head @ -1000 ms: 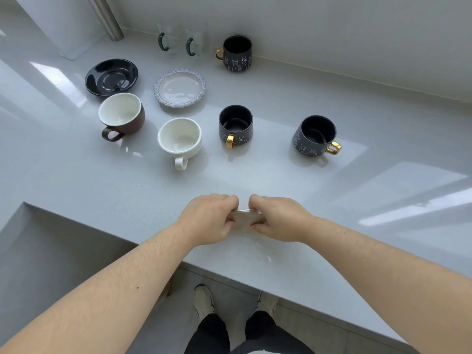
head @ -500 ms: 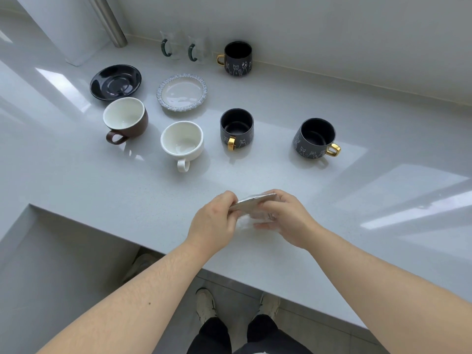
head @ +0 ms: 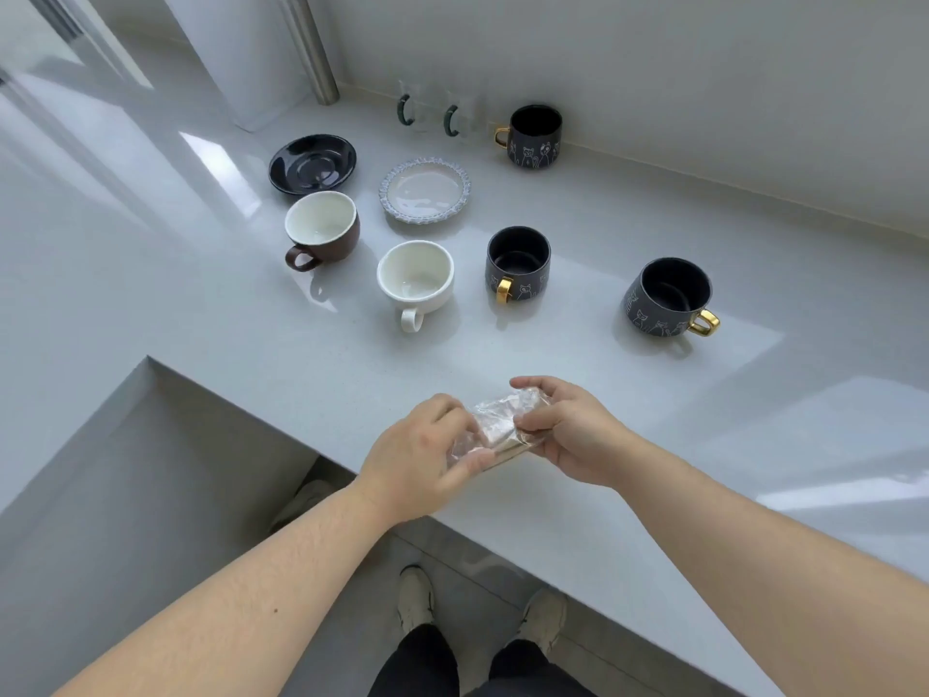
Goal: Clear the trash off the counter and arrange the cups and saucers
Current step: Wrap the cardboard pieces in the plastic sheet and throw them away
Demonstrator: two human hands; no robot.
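A crumpled clear plastic wrapper (head: 495,420) is held between my left hand (head: 422,455) and my right hand (head: 568,430), just above the counter's front edge. Behind them stand a white cup (head: 415,280), a brown cup with a white inside (head: 322,232), and three dark mugs with gold handles: one in the middle (head: 518,264), one to the right (head: 668,299), one by the back wall (head: 535,135). A black saucer (head: 311,163) and a frilled white saucer (head: 425,191) lie behind the cups.
Two clear glass mugs with green handles (head: 437,115) stand at the back wall. A metal pole (head: 309,47) and a white panel rise at the back left. The white counter (head: 754,420) steps down at the left (head: 151,364); my shoes show on the floor below.
Both hands have lifted the wrapper off the counter and drawn it toward the front edge, crumpling it between them. The camera view has shifted slightly.
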